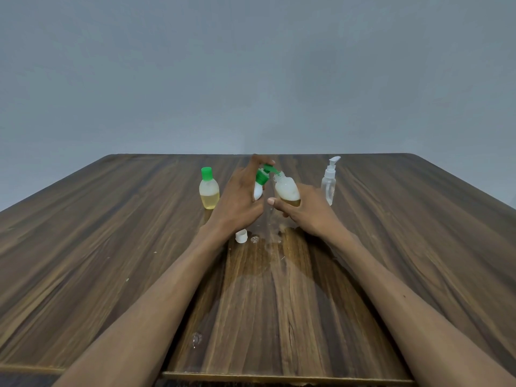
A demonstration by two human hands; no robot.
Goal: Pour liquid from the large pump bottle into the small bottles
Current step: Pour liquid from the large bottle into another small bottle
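Observation:
My left hand (238, 199) grips a white bottle with a green pump head (262, 178), tilted so its green spout reaches to the right. The spout meets the open neck of a small translucent bottle (287, 189), which my right hand (308, 212) holds by its base, leaning left. That small bottle has foamy white liquid above a yellow layer. A second small bottle (209, 191) with a green cap stands upright to the left, about half full of yellow liquid. A loose white cap (241, 236) lies on the table just below my left wrist.
A clear empty pump bottle (329, 184) with a white spout stands to the right of my right hand. A wet spill (275, 255) spreads over the wooden table (111, 247) between my forearms. A grey wall rises behind the table's far edge.

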